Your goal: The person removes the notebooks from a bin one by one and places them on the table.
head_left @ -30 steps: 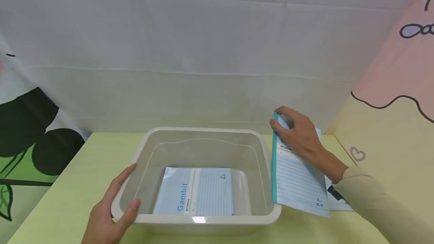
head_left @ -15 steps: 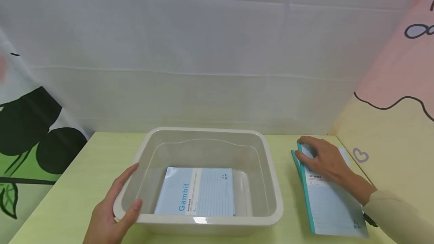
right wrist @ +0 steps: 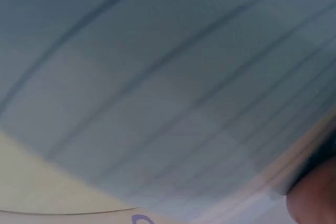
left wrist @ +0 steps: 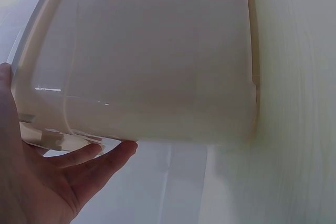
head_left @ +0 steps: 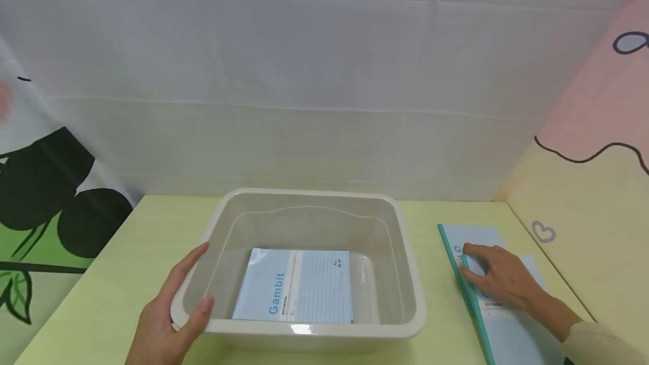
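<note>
A beige plastic basin (head_left: 309, 328) stands on the table. My left hand (head_left: 167, 311) grips its near left corner, thumb over the rim; the left wrist view shows fingers against the basin's outside (left wrist: 157, 66). Inside, flat on the bottom, lies a light blue Gambit notebook (head_left: 294, 289). To the right of the basin, my right hand (head_left: 502, 277) pinches another blue notebook (head_left: 512, 325) near the top of its teal spine. Beneath that one, a further notebook (head_left: 471, 235) lies on the table, partly covered. Lined cover (right wrist: 157, 87) fills the right wrist view, with a fingertip at its lower right.
The pale yellow-green table (head_left: 167, 224) meets a white cloth backdrop (head_left: 324, 100) behind. A pink and cream printed panel (head_left: 598, 196) borders the right side. A dark object (head_left: 569, 361) barely shows beside the right sleeve.
My right hand has carried its notebook from beside the basin's right rim down and rightward, over the notebook on the table. The left hand keeps its grip on the basin.
</note>
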The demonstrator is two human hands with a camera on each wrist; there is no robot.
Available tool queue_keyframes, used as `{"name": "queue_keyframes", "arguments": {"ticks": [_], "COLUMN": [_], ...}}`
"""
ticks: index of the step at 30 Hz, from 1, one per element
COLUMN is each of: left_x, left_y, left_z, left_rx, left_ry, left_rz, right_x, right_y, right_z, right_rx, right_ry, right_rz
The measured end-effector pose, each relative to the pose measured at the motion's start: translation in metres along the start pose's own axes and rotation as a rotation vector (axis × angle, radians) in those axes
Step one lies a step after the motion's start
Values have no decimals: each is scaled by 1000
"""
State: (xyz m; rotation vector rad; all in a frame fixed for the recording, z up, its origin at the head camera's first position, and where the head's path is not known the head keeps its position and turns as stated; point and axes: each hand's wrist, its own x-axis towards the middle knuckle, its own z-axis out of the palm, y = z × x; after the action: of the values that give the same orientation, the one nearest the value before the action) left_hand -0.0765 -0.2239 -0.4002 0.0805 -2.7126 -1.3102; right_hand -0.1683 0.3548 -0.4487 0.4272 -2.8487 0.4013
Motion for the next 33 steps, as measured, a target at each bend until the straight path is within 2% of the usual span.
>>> {"name": "queue_keyframes", "arguments": {"ticks": [9, 15, 23, 33], "left_x": [-1, -6, -1, 1], "left_y": [0, -9, -3, -2], "left_z": [0, -9, -7, 0], "left_rx": [-8, 27, 6, -3], "left_ry": [-7, 1, -8, -17], "left_rz": [-7, -18, -9, -16], "right_x": [-12, -11, -12, -18], "right_y": [4, -8, -7, -1], "right_z": [6, 23, 26, 22], "right_rx": [-5, 8, -50, -113], "right_ry": [-93, -139, -71, -6], "right_rz": [99, 61, 56, -11]}}
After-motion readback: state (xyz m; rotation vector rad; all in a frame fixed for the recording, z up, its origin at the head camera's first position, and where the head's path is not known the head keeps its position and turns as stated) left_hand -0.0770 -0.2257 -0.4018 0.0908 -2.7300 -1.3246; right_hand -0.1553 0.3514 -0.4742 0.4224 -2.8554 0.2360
